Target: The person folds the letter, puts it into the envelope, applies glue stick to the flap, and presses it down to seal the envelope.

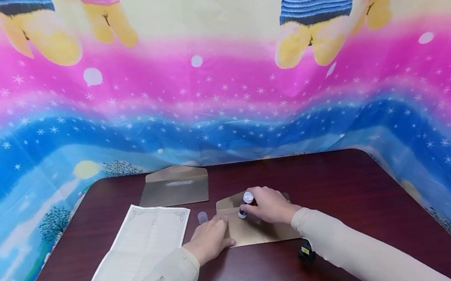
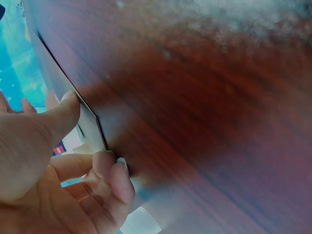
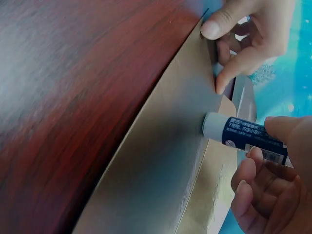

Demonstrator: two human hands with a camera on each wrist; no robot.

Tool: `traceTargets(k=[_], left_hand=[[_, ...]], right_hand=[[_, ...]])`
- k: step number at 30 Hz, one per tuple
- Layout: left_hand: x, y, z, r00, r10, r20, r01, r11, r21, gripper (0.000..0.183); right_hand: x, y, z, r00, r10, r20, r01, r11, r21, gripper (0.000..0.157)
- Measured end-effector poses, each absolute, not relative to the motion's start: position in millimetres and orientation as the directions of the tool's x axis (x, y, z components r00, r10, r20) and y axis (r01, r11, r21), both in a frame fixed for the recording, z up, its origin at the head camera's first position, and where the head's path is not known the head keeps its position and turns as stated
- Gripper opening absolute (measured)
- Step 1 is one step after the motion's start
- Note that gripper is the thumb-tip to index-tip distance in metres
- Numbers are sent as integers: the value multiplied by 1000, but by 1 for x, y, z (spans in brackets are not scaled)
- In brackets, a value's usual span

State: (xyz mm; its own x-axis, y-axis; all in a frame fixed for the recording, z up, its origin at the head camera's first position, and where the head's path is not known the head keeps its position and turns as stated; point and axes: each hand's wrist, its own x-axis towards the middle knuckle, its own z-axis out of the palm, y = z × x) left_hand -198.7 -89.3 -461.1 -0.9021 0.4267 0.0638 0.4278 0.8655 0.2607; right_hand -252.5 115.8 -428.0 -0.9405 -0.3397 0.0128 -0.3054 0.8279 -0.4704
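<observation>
A gold-brown envelope (image 1: 256, 229) lies on the table with its flap (image 3: 214, 195) opened away from me. My left hand (image 1: 209, 239) holds its left end, thumb at the near corner and fingertips along the side edge. In the left wrist view the left hand's thumb (image 2: 68, 109) lies against the envelope's edge. My right hand (image 1: 272, 204) grips a glue stick (image 3: 248, 136) with a dark blue label. The stick's white lower end meets the envelope near the flap's fold. Shiny streaks mark the flap in the right wrist view.
Left of my left hand lies a creased white sheet (image 1: 145, 242) with ornamental corners. A translucent cap (image 1: 202, 217) stands between sheet and envelope. Farther back lies a second envelope (image 1: 177, 192), flap raised. Under the right wrist is a small black object (image 1: 306, 249) with a yellow mark.
</observation>
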Motion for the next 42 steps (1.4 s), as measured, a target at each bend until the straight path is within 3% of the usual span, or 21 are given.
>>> traceTargets(k=[7, 25, 42], left_hand=[[-199, -88, -461, -905, 419, 69, 422, 870, 256, 38], [-198, -88, -462, -901, 425, 87, 433, 868, 244, 39], [-198, -87, -463, -897, 433, 88, 441, 867, 230, 41]], right_hand=[[-256, 131, -425, -956, -293, -11, -252, 838, -484, 19], [-259, 174, -417, -974, -227, -20, -202, 902, -381, 20], [-260, 198, -407, -987, -142, 74, -157, 769, -620, 16]])
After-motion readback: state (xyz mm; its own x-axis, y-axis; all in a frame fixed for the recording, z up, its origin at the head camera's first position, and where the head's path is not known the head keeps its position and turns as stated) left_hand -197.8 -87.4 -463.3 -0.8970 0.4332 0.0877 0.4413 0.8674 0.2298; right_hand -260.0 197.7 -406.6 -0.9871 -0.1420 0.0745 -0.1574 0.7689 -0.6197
